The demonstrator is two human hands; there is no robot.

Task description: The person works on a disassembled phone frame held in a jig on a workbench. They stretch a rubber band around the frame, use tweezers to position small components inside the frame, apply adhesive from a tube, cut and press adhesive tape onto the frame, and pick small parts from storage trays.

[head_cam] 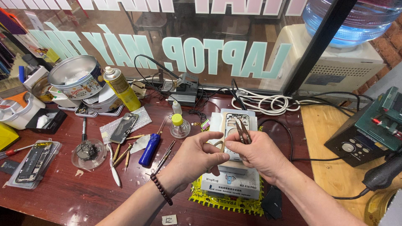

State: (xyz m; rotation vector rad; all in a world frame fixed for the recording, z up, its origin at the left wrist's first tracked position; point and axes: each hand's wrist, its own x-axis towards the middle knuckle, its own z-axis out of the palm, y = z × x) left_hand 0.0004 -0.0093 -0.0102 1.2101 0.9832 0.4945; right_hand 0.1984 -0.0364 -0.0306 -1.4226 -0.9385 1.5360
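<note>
My right hand point(257, 152) grips metal tweezers point(243, 132), tips pointing up and away from me. My left hand point(197, 155) is pinched beside it, thumb and forefinger closed on a small pale strip I can barely make out. A beaded bracelet point(161, 189) circles my left wrist. Both hands hover over a white phone back housing point(234, 125), which lies on a white heating-pad box point(231, 184).
A blue-handled screwdriver point(149, 149), small tools point(121, 155), a phone screen point(123, 127), a small solvent bottle point(179, 125) and a yellow spray can point(122, 88) lie to the left. A dismantled phone point(33, 162) sits far left. A soldering station point(370, 127) and cables point(268, 101) occupy the right.
</note>
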